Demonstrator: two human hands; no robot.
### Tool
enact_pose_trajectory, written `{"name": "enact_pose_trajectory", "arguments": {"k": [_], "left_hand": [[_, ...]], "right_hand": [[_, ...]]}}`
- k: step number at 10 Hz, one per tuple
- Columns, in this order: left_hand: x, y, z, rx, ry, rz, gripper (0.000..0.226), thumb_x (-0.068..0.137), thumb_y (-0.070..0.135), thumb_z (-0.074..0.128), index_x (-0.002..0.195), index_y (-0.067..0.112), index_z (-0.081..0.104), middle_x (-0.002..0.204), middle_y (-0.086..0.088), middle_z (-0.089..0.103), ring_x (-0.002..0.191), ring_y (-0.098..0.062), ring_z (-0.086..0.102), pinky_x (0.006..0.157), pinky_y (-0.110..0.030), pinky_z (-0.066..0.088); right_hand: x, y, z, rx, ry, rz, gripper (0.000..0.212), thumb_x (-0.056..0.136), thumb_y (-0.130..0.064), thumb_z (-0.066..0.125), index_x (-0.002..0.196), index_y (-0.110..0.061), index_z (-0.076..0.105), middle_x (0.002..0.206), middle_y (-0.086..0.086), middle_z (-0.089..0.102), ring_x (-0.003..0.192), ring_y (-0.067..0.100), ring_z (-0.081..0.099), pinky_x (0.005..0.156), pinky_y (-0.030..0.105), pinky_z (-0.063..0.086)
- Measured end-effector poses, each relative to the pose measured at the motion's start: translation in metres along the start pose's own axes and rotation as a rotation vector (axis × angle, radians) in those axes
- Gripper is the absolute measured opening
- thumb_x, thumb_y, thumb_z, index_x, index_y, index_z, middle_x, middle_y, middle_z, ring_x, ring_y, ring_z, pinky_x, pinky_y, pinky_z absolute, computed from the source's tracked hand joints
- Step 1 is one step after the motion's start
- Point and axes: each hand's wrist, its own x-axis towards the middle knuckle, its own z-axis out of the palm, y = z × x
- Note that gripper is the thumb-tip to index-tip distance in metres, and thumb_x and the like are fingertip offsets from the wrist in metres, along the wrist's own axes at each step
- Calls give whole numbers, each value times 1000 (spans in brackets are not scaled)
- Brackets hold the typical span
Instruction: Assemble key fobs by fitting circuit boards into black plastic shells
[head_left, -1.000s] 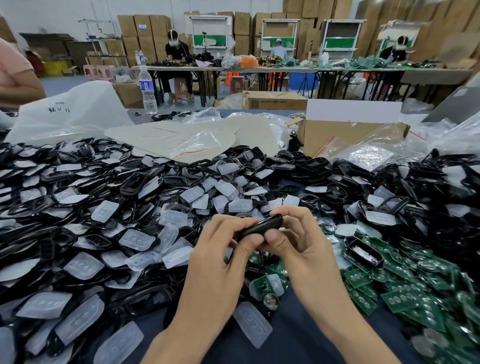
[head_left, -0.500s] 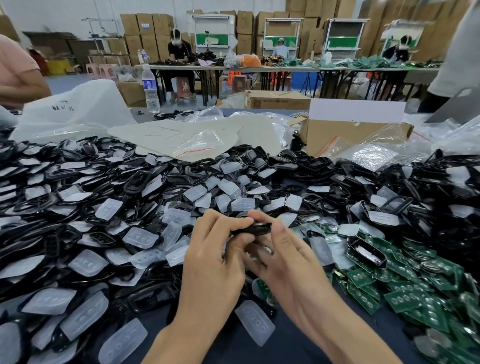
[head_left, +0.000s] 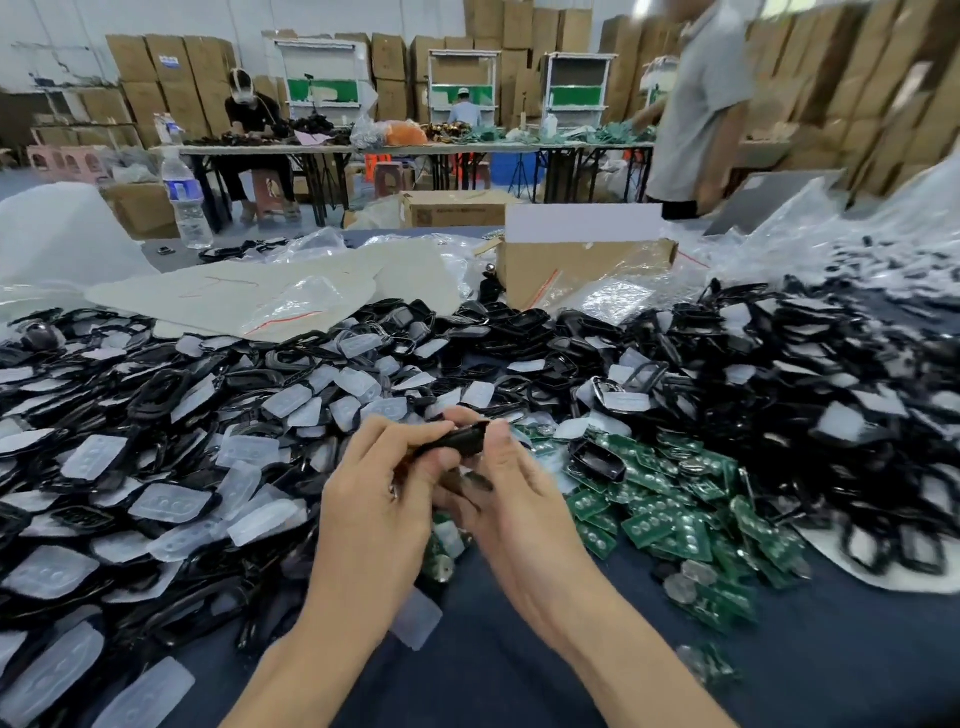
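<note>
A black key fob shell (head_left: 460, 441) is held edge-on above the table, at centre. My left hand (head_left: 379, 499) grips its left end with curled fingers and thumb. My right hand (head_left: 514, 499) pinches its right end between thumb and fingers. Whether a board sits inside the shell is hidden. Green circuit boards (head_left: 670, 514) lie in a heap just right of my hands. Loose black shells (head_left: 779, 395) are piled to the right and back. More black shells with clear rubber button pads (head_left: 171, 499) cover the left half of the table.
A cardboard box (head_left: 582, 270) and clear plastic bags (head_left: 291, 312) sit behind the piles. A water bottle (head_left: 184, 202) stands at back left. A person in a grey shirt (head_left: 701, 104) stands at back right. Dark blue table cloth (head_left: 498, 665) shows near me.
Both hands stay on the shell, which has tipped slightly. My view has swung a little to the left and up. A standing person has come into view at back right.
</note>
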Motion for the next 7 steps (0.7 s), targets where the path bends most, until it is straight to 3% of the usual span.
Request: {"name": "enact_pose_trajectory", "arguments": {"k": [1, 2, 3, 4, 5, 6, 7], "left_hand": [[-3, 46, 36, -265, -122, -84, 32, 94, 17, 68, 98, 48, 70, 96, 14, 68, 90, -8, 69, 71, -19, 56], [-16, 108, 86, -459, -314, -101, 25, 93, 19, 70, 96, 43, 69, 90, 16, 71, 82, -5, 69, 63, -19, 57], [-39, 176, 143, -567, -528, -33, 18, 94, 17, 70, 101, 34, 69, 90, 15, 73, 85, -2, 69, 70, -23, 58], [-70, 242, 195, -590, -706, 79, 18, 95, 13, 68, 111, 21, 71, 97, 13, 73, 91, 1, 68, 83, -19, 55], [-105, 295, 238, -556, -815, 186, 19, 95, 16, 67, 113, 19, 72, 103, 8, 73, 94, -2, 65, 87, -15, 48], [-130, 330, 264, -480, -892, 273, 24, 96, 16, 64, 119, 16, 70, 111, 1, 73, 102, -10, 63, 91, -17, 43], [-141, 342, 270, -488, -911, 212, 28, 99, 21, 61, 126, 16, 66, 114, 0, 71, 104, -11, 63, 91, -17, 44]], "right_hand": [[-32, -25, -29, -152, 154, -196, 30, 96, -48, 55, 114, -32, 73, 120, 6, 73, 112, 25, 70, 93, 34, 57], [-78, -61, -70, -198, 402, -378, 31, 94, -52, 58, 107, -30, 75, 109, 5, 75, 101, 20, 71, 85, 33, 56], [-129, -103, -113, -136, 707, -526, 37, 92, -53, 60, 111, -24, 74, 111, 5, 76, 106, 19, 70, 87, 33, 55], [-176, -139, -152, 45, 991, -663, 35, 102, -38, 56, 113, -9, 72, 107, 11, 76, 96, 21, 69, 78, 28, 58], [-215, -172, -177, 202, 1163, -744, 34, 106, -34, 48, 111, -8, 71, 107, 14, 76, 102, 28, 69, 86, 35, 56], [-245, -192, -197, 294, 1172, -736, 40, 108, -39, 40, 105, -11, 68, 100, 4, 75, 103, 23, 67, 88, 30, 53], [-259, -202, -196, 293, 1083, -688, 30, 110, -30, 34, 97, -22, 60, 85, -5, 70, 86, 9, 64, 79, 15, 52]]}}
